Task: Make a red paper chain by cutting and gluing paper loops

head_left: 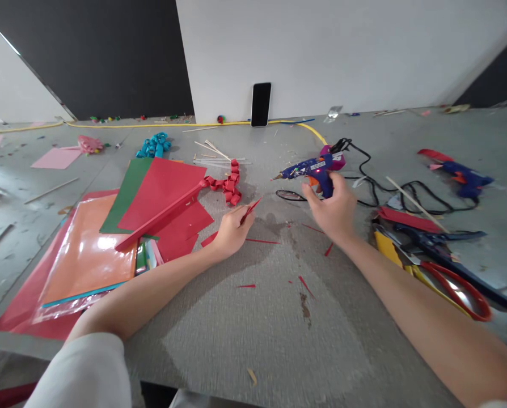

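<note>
Red paper strip is pinched in the left hand, blue glue gun gripped by its handle in the right hand, nozzle best kept clear of the left.

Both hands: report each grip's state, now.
Left hand: closed, holding a red paper piece.
Right hand: closed, holding the blue glue gun.

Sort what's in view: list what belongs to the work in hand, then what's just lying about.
Seemingly part of the work:
- held glue gun
- held red paper piece
- red paper chain, probably
- red sheet, probably

Seemingly just lying about:
- phone
- pink sheet
- blue paper curls
- second glue gun
</note>
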Available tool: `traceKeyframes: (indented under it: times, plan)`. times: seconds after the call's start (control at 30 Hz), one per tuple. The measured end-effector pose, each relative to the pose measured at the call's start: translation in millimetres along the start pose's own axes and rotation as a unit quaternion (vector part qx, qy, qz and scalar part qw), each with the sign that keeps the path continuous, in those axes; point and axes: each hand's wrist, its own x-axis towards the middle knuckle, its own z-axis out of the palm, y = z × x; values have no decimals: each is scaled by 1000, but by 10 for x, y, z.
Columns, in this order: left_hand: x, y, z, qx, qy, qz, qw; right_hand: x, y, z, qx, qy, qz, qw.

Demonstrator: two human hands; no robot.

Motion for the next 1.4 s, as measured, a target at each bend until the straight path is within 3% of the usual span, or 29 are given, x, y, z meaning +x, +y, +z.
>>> traceKeyframes:
  times: [0.1,0.2,0.33,0.4,0.43,0.53,0.63,0.83,1.2,1.4]
  plan:
    - [-21,26,-9,-43,-50,-45,997,-21,184,122,1,-2,28,1000]
    - [-44,51,-13,-110,-107,-66,986,-62,292,225,-25,-42,53,997]
    - [-56,75,-15,-171,-150,-67,971,-79,104,166,-79,-43,89,992]
    - [-55,88,-21,-190,-159,-68,966,-69,-122,52,-13,-36,60,997]
    - [-55,96,-26,-197,-163,-70,964,-69,-248,-8,59,-60,43,996]
    - [-53,122,-51,-206,-175,-77,960,-117,-588,-137,274,-209,43,938]
    - [-52,148,-77,-180,-190,-71,963,-237,-788,-158,360,-266,52,892]
    - [-55,157,-84,-130,-196,-40,971,-409,-885,-125,419,-239,58,874]
    - [-93,55,-8,-4,-86,119,989,-479,-891,-123,425,-204,41,881]
    - [-98,49,-16,12,-70,112,991,-369,-841,-126,393,-193,53,898]
